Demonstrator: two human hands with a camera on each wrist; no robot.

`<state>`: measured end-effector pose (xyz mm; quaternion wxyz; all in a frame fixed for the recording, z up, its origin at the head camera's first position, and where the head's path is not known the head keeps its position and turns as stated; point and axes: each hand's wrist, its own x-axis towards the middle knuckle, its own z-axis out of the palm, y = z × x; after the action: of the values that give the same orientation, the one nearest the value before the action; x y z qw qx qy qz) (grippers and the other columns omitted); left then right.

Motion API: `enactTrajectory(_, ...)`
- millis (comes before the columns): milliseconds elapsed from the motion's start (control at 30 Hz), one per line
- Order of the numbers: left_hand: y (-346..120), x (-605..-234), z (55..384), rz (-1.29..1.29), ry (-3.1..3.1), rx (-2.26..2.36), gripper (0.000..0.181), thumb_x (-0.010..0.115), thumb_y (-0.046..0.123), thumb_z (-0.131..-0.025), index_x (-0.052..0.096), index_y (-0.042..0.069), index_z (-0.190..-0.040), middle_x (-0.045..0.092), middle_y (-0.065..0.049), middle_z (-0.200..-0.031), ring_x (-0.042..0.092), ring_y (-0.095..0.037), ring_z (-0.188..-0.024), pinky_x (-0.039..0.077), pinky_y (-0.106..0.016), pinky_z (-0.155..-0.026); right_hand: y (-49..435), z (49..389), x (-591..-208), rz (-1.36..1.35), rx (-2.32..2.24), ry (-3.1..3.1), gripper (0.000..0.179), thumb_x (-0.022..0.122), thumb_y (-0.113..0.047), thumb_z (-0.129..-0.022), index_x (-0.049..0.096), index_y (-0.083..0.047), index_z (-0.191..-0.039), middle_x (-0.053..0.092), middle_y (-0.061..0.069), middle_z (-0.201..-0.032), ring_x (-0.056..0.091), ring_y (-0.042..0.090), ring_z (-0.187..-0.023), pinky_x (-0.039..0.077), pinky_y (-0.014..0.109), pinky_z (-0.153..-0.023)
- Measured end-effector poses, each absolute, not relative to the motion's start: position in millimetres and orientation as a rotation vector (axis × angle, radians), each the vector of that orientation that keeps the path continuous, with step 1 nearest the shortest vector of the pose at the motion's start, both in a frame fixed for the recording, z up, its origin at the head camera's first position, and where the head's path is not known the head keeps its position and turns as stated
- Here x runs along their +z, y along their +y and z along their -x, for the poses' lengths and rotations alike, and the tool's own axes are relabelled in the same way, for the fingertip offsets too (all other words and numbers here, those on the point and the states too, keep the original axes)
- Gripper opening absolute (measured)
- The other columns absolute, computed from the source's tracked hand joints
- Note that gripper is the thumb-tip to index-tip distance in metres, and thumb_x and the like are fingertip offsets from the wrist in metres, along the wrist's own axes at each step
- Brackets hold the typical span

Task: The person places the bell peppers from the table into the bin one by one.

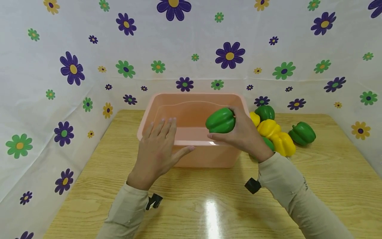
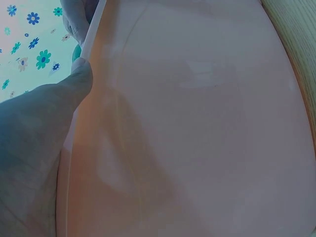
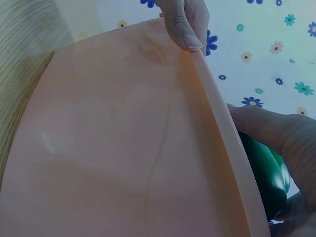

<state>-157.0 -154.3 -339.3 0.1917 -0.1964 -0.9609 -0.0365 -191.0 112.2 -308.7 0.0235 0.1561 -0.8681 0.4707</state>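
Note:
A green bell pepper point(image 1: 221, 120) is gripped between the thumb and fingers of my right hand point(image 1: 243, 132), above the opening of the pink plastic tub point(image 1: 206, 156). In the right wrist view the pepper point(image 3: 264, 173) shows behind the tub's rim, partly covered by the thumb. My left hand point(image 1: 158, 146) lies over the tub's front left rim with straight, spread fingers and the thumb along the edge. Its thumb point(image 2: 81, 76) is right at the rim in the left wrist view. The part of the tub's floor that shows is bare pink.
Right of the tub, yellow bell peppers point(image 1: 283, 144) and green ones point(image 1: 265, 113) lie in a cluster, partly behind my right hand. Another green pepper point(image 1: 302, 133) lies farther right on the wooden table point(image 1: 185, 205). A flower-printed white sheet point(image 1: 191, 39) stands behind and at both sides.

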Motion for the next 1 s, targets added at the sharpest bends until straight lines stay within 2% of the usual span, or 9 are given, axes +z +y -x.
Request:
enactTrajectory(367, -154.5, -338.6, 156.5, 0.551, -2.710, -0.106, 0.101, 0.046, 0.077, -0.092, 0.034, 0.000, -0.156, 0.040, -0.018, -0.158, 0.035, -0.037, -0.146, 0.020, -0.056, -0.121, 113.0, 191.6, -309.3, -0.502, 1.422, -2.705, 0.093, 0.092, -0.037, -0.074, 0.038, -0.009, -0.143, 0.053, 0.012, -0.124, 0.057, 0.029, -0.103, 0.055, 0.044, -0.086)
enactTrajectory(633, -153.8, -337.1, 157.1, 0.551, -2.732, -0.110, 0.100, 0.046, 0.075, -0.093, 0.032, -0.001, -0.157, 0.039, -0.018, -0.158, 0.034, -0.038, -0.147, 0.019, -0.056, -0.121, 113.8, 191.7, -308.3, -0.439, 1.416, -2.741, 0.094, 0.088, -0.040, -0.079, 0.038, -0.005, -0.150, 0.046, 0.017, -0.148, 0.051, 0.034, -0.125, 0.052, 0.053, -0.097)
enactTrajectory(1000, -154.4, -337.8, 158.6, 0.546, -2.736, -0.108, 0.100, 0.047, 0.075, -0.093, 0.033, -0.001, -0.157, 0.039, -0.018, -0.158, 0.035, -0.037, -0.147, 0.019, -0.055, -0.122, 112.9, 192.8, -308.8, -0.423, 1.435, -2.746, 0.094, 0.087, -0.044, -0.078, 0.039, -0.010, -0.151, 0.045, 0.018, -0.148, 0.050, 0.034, -0.125, 0.053, 0.053, -0.096)
